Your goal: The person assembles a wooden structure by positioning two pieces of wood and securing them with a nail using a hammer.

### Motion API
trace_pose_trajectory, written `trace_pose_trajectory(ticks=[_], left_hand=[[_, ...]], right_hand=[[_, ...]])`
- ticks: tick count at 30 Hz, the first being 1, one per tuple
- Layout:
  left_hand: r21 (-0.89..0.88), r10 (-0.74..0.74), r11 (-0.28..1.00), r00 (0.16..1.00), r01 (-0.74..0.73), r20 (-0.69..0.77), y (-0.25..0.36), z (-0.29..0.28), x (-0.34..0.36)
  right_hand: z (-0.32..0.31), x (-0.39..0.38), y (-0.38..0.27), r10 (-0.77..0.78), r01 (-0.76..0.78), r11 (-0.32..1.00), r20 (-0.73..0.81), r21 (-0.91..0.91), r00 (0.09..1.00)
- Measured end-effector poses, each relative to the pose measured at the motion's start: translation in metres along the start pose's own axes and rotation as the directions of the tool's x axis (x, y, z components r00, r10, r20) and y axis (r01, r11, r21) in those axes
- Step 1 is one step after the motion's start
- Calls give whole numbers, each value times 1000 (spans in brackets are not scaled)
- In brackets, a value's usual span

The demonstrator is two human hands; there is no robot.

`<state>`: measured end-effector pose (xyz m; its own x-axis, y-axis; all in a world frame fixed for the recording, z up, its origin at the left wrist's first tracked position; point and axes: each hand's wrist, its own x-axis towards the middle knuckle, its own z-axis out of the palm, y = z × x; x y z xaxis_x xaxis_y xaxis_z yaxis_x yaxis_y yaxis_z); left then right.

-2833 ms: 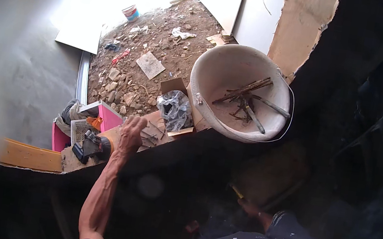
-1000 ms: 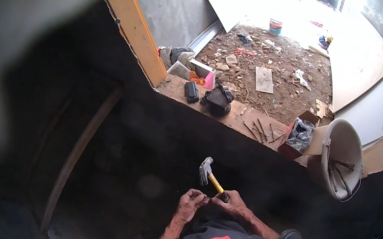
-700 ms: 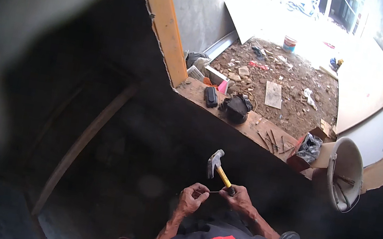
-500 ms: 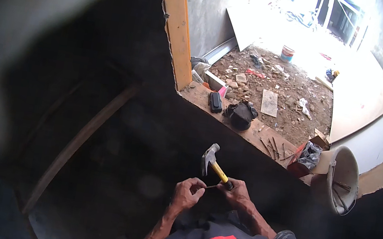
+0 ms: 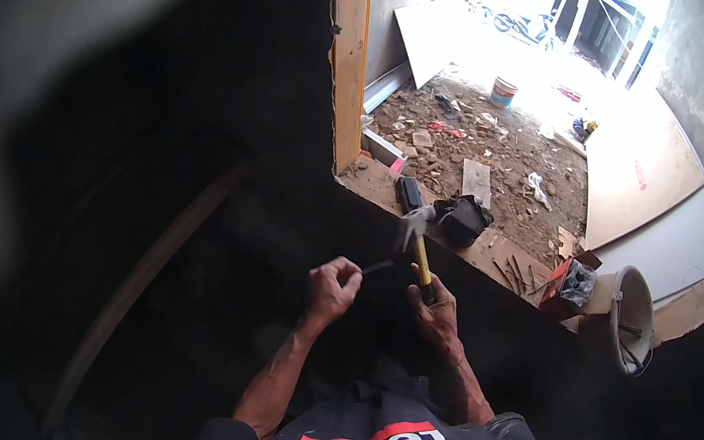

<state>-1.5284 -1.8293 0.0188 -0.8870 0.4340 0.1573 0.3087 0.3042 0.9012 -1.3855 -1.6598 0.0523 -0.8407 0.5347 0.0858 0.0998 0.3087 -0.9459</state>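
My right hand point(image 5: 436, 316) is closed round the lower handle of a claw hammer point(image 5: 422, 263). The hammer stands nearly upright in view, its grey steel head beside the sill and its shaft yellow with a dark grip. To its left, my left hand point(image 5: 331, 295) pinches a thin, nail-like metal piece point(image 5: 379, 267) between thumb and fingers. The piece points toward the hammer, apart from it, and is slightly blurred. Both hands are in the air in front of the wooden sill point(image 5: 367, 182) of a wall opening.
On the sill lie a black case point(image 5: 408, 194), a black pouch point(image 5: 462, 220), several thin rods point(image 5: 518, 274) and a red box point(image 5: 564, 286) with grey plastic. A pale bucket point(image 5: 631, 320) sits tilted at the right. Beyond are rubble point(image 5: 445, 156) and leaning boards point(image 5: 645, 174).
Both hands have moved forward toward the sill and farther apart. The right hand's fingers have come away from the thin metal piece, now held by the left alone. The view has shifted slightly.
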Motion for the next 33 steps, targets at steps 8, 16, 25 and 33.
trace_pose_trajectory(ticks=[8,16,25,33], left_hand=[[35,107,994,983,-102,-152,-29,19,127],[58,174,985,961,-165,-216,-56,71,197],[133,226,971,942,-198,-250,-77,96,219],[174,228,966,946,-190,-232,-63,91,215]], right_hand=[[-10,-2,17,90,-76,933,-24,352,996],[-40,6,22,130,-117,975,-58,187,990],[-30,51,17,18,-13,984,-28,180,999],[-11,109,-8,85,-93,980,-53,-175,995]])
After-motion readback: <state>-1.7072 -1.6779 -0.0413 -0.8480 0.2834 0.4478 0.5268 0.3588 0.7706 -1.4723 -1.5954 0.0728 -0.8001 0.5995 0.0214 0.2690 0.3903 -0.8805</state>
